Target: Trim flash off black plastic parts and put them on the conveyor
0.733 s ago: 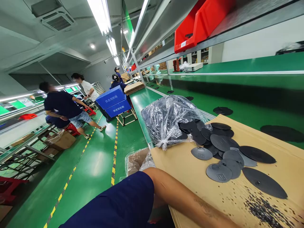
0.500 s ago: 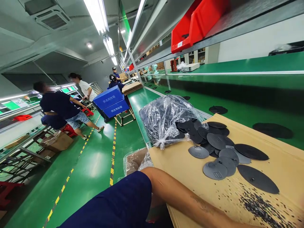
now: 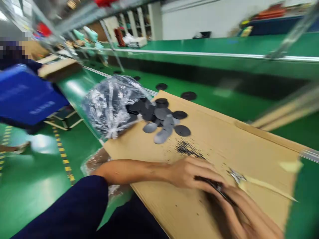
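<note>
Far L: blue crate [image 3: 25,96], blurred, above green floor [image 3: 37,186] w/ yellow-black stripe. Someone behind it, mostly hidden.

L of centre: clear bag [image 3: 109,103] stuffed w/ dark discs, lying on far L corner of cardboard sheet [image 3: 249,139], mouth facing R. Below that corner is a plastic-lined box [image 3: 96,162], part hidden by the forearm.

Centre: loose discs [image 3: 161,121] at bag mouth, on the sheet, overlapping, grey + black. Just on their near side, a patch of black specks [image 3: 186,149]. Discs + specks lie btwn bag and hands. Bare cardboard btwn specks and knuckles, nothing in the way there.

Far: green surface [image 3: 224,99] beyond the sheet carries a few single belt discs [image 3: 188,95], well apart from the pile.

Near centre: navy sleeve [image 3: 69,212], bare forearm running R along sheet's near edge to L hand [image 3: 191,174]. L grip: fingers folded down over one end of a dark flat piece [image 3: 215,187], holding it low against the sheet.

R: R hand [image 3: 246,212] at near R corner, fingers over the piece's other end. Heavy blur, so can't tell R grip, clamped or just resting.

Just beyond R fingertips: small shiny metal bit [image 3: 235,175] on the sheet, touching a pale strip [image 3: 269,191] that runs R toward sheet edge.
</note>
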